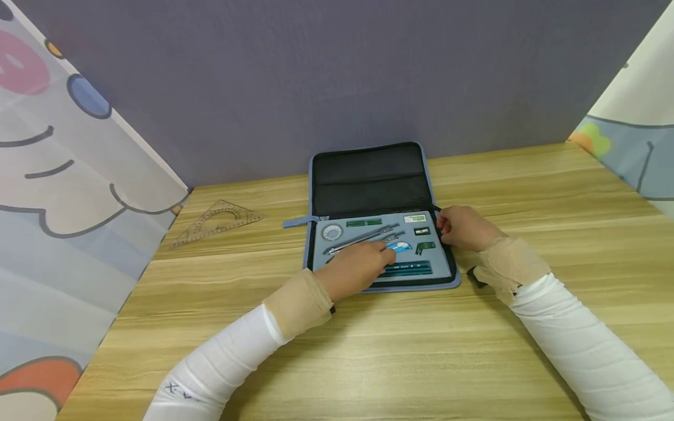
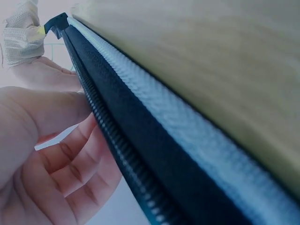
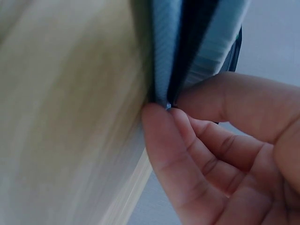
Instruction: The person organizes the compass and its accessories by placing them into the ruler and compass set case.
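Observation:
A blue-edged zip case (image 1: 371, 182) lies unfolded on the table, its black lid standing back. Its grey tray (image 1: 321, 257) holds two metal compasses (image 1: 360, 238), dark green pencils (image 1: 408, 269), an eraser (image 1: 415, 218), a sharpener (image 1: 421, 231) and a blue-and-white piece (image 1: 400, 247). My left hand (image 1: 358, 269) lies over the tray's front middle, fingers loosely bent beside the blue-and-white piece and covering part of the compasses. On the case's right side, my right hand (image 1: 466, 229) pinches the zipper edge between thumb and forefinger; a small metallic bit (image 3: 168, 106) shows there.
A clear triangular set square (image 1: 218, 222) lies on the wooden table (image 1: 400, 362) left of the case. A grey panel (image 1: 337, 82) rises behind. A blue tab (image 1: 296, 222) sticks out from the case's left side. Printed curtains flank the table.

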The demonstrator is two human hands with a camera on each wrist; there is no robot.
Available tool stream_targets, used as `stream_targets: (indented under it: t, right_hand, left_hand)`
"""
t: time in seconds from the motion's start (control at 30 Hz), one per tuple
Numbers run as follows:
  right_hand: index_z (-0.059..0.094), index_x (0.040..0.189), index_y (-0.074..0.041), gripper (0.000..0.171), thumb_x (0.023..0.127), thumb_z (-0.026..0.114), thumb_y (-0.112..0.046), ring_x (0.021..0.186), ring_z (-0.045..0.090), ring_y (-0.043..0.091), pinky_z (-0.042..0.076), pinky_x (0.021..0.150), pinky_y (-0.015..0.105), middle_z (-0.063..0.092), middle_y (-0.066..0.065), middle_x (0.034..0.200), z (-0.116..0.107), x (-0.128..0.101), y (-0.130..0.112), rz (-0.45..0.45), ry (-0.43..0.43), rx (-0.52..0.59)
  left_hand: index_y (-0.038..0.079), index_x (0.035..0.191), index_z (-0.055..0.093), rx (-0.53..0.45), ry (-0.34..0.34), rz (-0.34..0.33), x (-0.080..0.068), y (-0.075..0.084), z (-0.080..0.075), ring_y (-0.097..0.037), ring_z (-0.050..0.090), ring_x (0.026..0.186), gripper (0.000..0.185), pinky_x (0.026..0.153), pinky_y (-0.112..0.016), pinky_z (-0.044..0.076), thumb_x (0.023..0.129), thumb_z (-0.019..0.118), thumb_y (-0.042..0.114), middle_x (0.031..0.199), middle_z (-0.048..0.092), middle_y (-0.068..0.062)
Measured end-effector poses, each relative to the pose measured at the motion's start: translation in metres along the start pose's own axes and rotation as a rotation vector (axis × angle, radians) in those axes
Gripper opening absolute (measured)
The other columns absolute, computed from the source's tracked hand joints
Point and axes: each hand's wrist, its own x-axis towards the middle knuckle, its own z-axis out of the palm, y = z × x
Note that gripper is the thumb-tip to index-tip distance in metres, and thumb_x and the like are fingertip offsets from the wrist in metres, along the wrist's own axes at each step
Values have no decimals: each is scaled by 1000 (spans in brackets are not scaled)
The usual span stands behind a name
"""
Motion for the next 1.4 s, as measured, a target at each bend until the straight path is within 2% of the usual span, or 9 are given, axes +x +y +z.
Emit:
stream_targets:
  t: [0.5,0.83,1.1,1.4]
  right_hand:
    - [56,85,6,12,73,59,5,66,51,20,42,61,31,56,8,70,0,0,-1,7,6,12]
    - [56,86,7,13,74,60,5,66,51,21,43,61,33,56,9,71,-1,-1,-1,9,-1,21]
    - [56,86,6,12,74,59,5,66,51,20,43,61,32,56,9,71,0,-1,-1,14,0,17]
    - [56,87,7,13,75,60,4,66,51,21,43,61,33,57,9,72,0,0,-1,11,-2,18]
  left_hand:
    - [15,101,64,-1,8,5,3,-2,0,-12,63,86,14,73,-20,51,87,68,13,96,61,1]
    - [15,100,66,6,16,-9,1,0,0,-11,63,81,12,68,-21,51,89,65,11,93,62,0]
    - [16,111,68,-2,-9,-30,-1,2,-2,-12,64,85,29,71,-20,52,88,62,-1,101,64,-1]
    - [17,106,71,-43,-13,-61,0,3,-5,-13,65,90,28,74,-21,52,88,62,-2,100,66,-1]
